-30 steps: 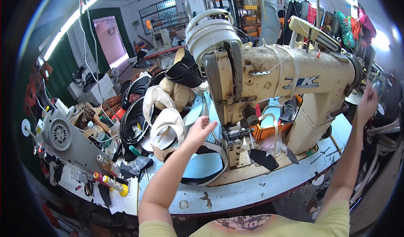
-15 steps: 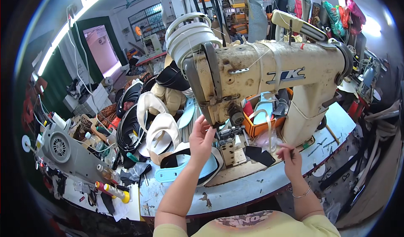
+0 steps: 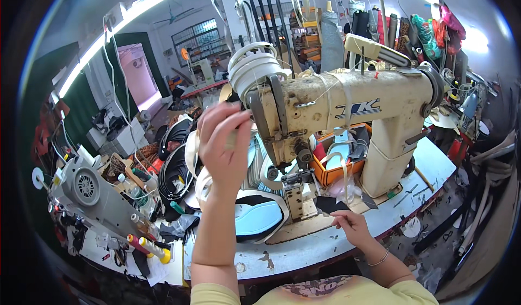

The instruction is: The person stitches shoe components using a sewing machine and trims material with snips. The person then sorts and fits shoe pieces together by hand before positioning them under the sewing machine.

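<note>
My left hand [image 3: 223,145] is raised at the left of the sewing machine's head [image 3: 268,120], just below the roll of white tape [image 3: 252,69]. Its fingers are bent and apart, and nothing shows between them. Low in front of the machine's post [image 3: 293,199], my right hand [image 3: 353,228] has its fingers drawn together beside a flat black piece [image 3: 330,204]. Whatever it may pinch is too small to make out. A light blue sole-shaped piece [image 3: 259,218] lies in a black and white curved piece left of the post.
Behind the post stands an orange basket [image 3: 339,170] with blue and dark pieces. Black coiled strips [image 3: 175,175] are heaped at the left, near a grey machine [image 3: 87,183]. Yellow thread cones [image 3: 156,249] lie at the table's left end. Small scraps dot the light blue tabletop [image 3: 429,167].
My left hand has risen from beside the needle area to the machine head's upper left. My right hand has come lower and leftward, its fingers closer together. The view has shifted slightly.
</note>
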`<state>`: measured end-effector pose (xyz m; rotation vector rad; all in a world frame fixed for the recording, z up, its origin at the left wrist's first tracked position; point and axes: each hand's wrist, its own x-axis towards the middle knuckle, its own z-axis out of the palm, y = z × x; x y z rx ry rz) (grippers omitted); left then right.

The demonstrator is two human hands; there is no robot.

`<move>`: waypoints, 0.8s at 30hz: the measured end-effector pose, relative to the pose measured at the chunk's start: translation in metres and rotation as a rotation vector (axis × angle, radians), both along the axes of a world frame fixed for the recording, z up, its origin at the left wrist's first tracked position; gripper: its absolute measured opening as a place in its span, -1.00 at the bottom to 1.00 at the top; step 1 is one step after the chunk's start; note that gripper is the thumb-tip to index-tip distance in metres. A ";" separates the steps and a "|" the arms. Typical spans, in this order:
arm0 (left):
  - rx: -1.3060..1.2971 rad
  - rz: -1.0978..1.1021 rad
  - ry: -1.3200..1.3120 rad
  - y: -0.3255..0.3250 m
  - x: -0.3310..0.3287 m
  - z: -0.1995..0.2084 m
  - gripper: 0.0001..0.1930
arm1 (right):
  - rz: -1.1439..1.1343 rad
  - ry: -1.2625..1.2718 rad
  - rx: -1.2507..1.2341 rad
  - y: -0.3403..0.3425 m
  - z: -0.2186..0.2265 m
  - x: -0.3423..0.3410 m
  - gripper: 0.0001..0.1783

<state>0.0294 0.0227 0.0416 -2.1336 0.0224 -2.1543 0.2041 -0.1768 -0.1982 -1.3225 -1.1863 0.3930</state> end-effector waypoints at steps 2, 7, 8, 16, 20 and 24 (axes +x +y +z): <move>0.055 0.101 0.036 -0.019 0.010 0.026 -0.86 | 0.012 -0.014 0.028 0.001 0.001 0.001 -0.81; -0.023 0.138 0.140 -0.021 0.014 0.034 -0.88 | 0.043 -0.043 -0.005 -0.004 -0.008 0.004 -0.81; -0.007 0.153 0.136 -0.017 0.014 0.031 -0.86 | 0.050 -0.037 -0.021 -0.005 -0.009 0.008 -0.82; -0.054 0.036 0.163 -0.031 0.032 0.006 -0.84 | -1.333 -0.170 0.537 -0.065 0.187 0.310 -0.57; -0.001 0.015 0.189 -0.026 0.034 0.003 -0.81 | -1.219 -0.098 0.143 -0.083 0.229 0.434 -0.40; 0.040 0.026 0.199 -0.026 0.036 0.003 -0.78 | -0.810 0.154 0.515 -0.071 0.187 0.425 -0.44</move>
